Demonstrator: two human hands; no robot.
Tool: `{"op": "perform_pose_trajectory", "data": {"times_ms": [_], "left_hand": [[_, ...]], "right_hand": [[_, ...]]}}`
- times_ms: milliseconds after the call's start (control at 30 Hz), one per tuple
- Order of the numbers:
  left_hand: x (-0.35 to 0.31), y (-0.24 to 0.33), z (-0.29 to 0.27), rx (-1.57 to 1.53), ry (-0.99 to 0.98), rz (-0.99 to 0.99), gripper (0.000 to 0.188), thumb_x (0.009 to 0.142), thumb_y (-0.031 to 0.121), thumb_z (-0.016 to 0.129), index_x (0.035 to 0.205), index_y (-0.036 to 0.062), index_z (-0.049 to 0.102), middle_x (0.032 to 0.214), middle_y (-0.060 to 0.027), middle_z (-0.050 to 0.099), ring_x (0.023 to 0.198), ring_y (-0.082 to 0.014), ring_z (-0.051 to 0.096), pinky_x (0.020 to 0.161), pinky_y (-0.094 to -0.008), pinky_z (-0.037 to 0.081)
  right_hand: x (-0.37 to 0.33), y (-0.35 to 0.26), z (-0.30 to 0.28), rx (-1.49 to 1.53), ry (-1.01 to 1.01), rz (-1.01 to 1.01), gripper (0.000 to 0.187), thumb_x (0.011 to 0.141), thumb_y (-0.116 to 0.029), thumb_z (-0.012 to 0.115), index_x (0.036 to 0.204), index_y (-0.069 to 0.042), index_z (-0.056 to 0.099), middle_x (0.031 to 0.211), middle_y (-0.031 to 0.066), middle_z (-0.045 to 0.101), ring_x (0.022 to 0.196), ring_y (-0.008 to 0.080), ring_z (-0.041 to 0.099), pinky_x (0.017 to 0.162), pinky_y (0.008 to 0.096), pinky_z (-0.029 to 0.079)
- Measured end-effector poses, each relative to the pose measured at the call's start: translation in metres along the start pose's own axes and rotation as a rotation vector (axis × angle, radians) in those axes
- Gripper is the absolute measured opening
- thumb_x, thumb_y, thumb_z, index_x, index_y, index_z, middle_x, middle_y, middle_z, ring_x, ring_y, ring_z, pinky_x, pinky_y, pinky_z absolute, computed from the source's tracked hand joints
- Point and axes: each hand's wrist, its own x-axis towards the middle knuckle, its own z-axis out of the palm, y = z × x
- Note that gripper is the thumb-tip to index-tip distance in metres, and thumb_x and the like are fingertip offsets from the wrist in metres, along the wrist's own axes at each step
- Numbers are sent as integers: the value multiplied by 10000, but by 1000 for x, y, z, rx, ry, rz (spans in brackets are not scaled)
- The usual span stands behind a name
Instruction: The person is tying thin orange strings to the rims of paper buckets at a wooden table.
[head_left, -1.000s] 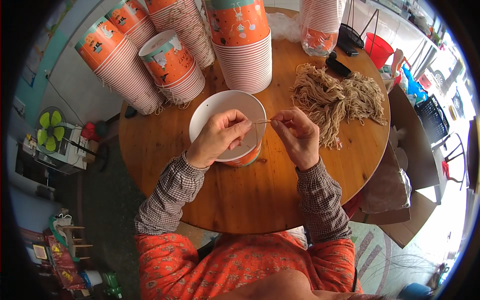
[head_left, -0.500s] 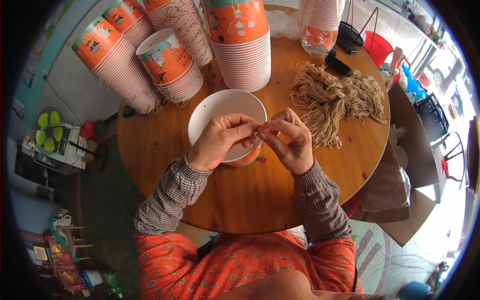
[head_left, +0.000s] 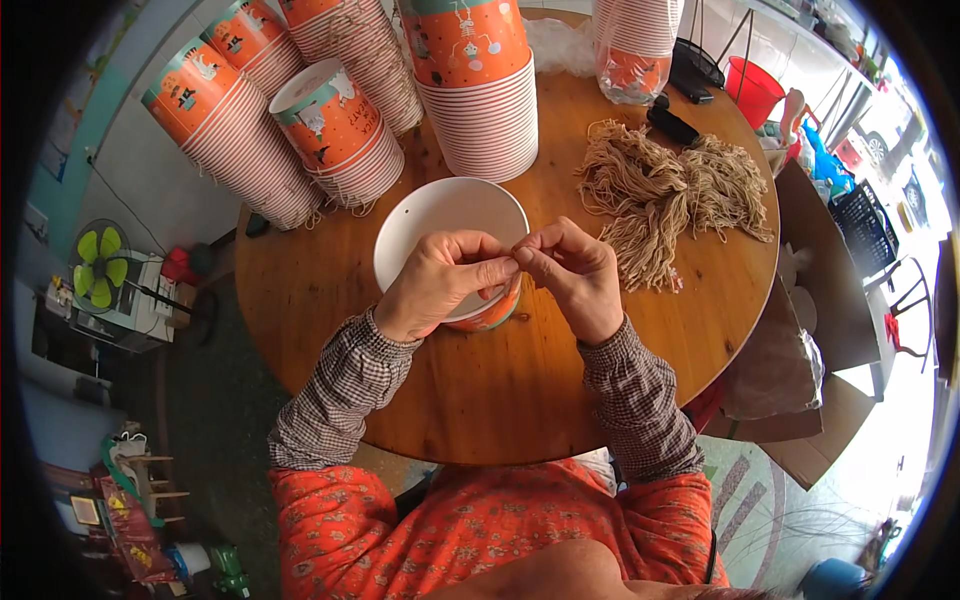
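Note:
A white-lined paper bucket [head_left: 410,235] with an orange outside stands on the round wooden table, mouth facing up. A small dark hole shows in its far left wall. Over its near right rim my left hand [head_left: 445,285] and my right hand [head_left: 577,275] meet, thumbs and forefingers pinched tip to tip. Between them is a thin tan cord, mostly hidden by the fingers. To the right lies a loose bundle of tan twisted cords [head_left: 650,200].
Behind the bucket rises a tall stack of orange buckets [head_left: 480,120]. More stacks [head_left: 345,130], with cords hanging from them, stand at the left. A bagged stack [head_left: 635,60], a black-handled object [head_left: 672,126] and a red pail [head_left: 752,90] are at the back right. Cardboard boxes [head_left: 770,370] flank the table's right edge.
My fingertips have drawn closer together, and the right hand's fingers have closed further into a pinch. The cord strand shows less than before. The bucket has stayed in place.

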Motion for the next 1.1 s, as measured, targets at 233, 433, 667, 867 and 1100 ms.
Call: {"op": "perform_pose_trajectory", "data": {"times_ms": [233,433,667,867,1100], "left_hand": [[-1,-3,2,-114,103,23,126,916,110,616,944,-11,641,808,-15,617,703,-56,529,665,-194,446],[-3,-4,9,87,168,141,122,914,114,622,955,1,641,826,-5,621,730,-47,539,651,-196,454],[-2,-4,8,162,209,159,116,923,109,608,947,-2,634,845,3,623,750,-38,546,665,-190,460],[0,-8,10,235,253,203,82,918,70,595,944,-4,620,840,9,617,776,-31,556,688,-185,462],[-4,-6,17,451,322,347,88,840,-5,636,926,5,623,812,-22,637,735,-80,614,657,-229,503]], "right_hand": [[-1,0,1,35,60,87,172,870,-112,693,986,11,666,839,1,605,769,61,589,670,204,483],[-4,5,6,-404,138,-128,113,823,-72,714,915,-13,688,774,24,586,665,78,566,596,219,458],[-7,-2,13,-579,175,-235,95,794,-53,721,867,-15,673,769,46,587,634,112,573,566,238,465],[-8,-4,15,-662,145,-357,121,783,-33,707,892,-42,655,766,38,564,627,133,556,559,252,466],[-8,-4,15,-635,102,-347,107,781,-27,694,864,-29,626,786,49,560,638,138,552,563,257,465]]}}
